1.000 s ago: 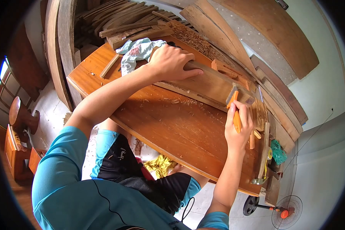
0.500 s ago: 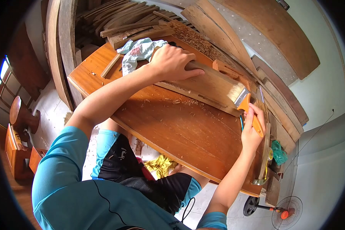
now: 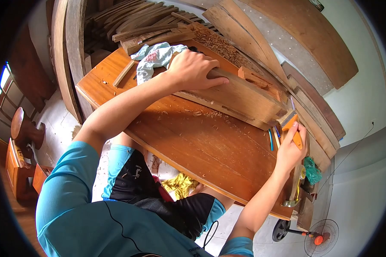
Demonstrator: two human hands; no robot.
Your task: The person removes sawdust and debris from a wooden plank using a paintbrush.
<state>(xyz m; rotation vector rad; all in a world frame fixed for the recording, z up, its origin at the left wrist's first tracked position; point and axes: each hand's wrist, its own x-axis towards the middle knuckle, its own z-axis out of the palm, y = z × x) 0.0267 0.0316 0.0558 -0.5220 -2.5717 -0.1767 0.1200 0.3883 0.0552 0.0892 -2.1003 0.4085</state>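
Observation:
A thick wooden block (image 3: 248, 97) lies lengthwise across the brown table (image 3: 201, 145). Over its left end is my left hand (image 3: 195, 70), fingers curled past the far edge and thumb along the top. My right hand (image 3: 294, 145) grips the orange handle of a flat paintbrush (image 3: 291, 122). The pale bristles are just beyond the block's right end. A crumpled light cloth (image 3: 152, 60) lies beside my left hand. Near my right hand, a blue pen-like stick (image 3: 270, 140) lies by the block's end.
Wood shavings (image 3: 214, 43) are heaped behind the block, and small curls dot the tabletop. A carved orange-brown wooden piece (image 3: 255, 81) sits behind it. Stacked boards (image 3: 317, 103) line the right side, with a green plastic bag (image 3: 312, 170) nearby. A fan (image 3: 319, 239) stands lower right.
My right hand has moved right with the paintbrush, taking the bristles from the block's top surface to just past its right end. My left hand stays in place.

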